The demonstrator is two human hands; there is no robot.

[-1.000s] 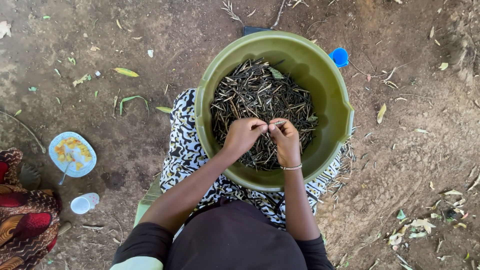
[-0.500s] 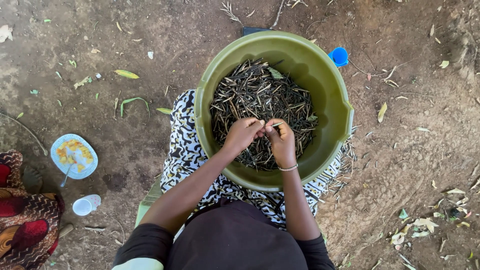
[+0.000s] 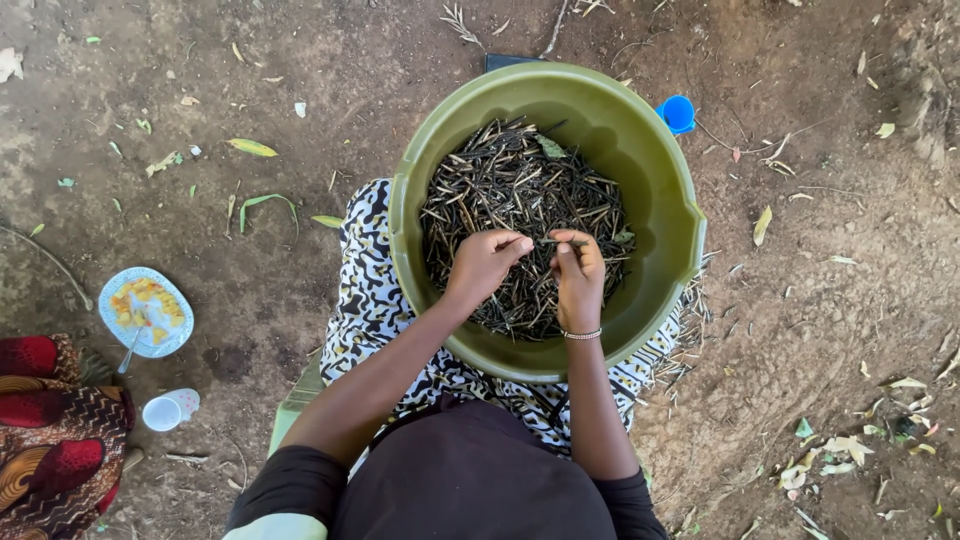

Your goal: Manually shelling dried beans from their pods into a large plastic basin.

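A large olive-green plastic basin point(image 3: 660, 190) rests on my lap, on a black-and-white patterned cloth point(image 3: 372, 290). It holds a heap of dark, thin dried pods point(image 3: 500, 185). My left hand point(image 3: 485, 262) and my right hand point(image 3: 578, 272) are together over the heap, pinching the two ends of one thin pod point(image 3: 556, 241) between thumbs and fingers. A beaded bracelet point(image 3: 581, 335) circles my right wrist.
On the bare dirt at the left lie a small plate with yellow food and a spoon point(image 3: 146, 310) and a white cup point(image 3: 168, 410). Red patterned fabric point(image 3: 50, 440) shows at the lower left. A blue cap point(image 3: 678, 113) lies behind the basin; dry leaves are scattered about.
Both hands have stayed over the heap, working a pod between the fingertips; they have drawn slightly apart, with the pod stretched between them.
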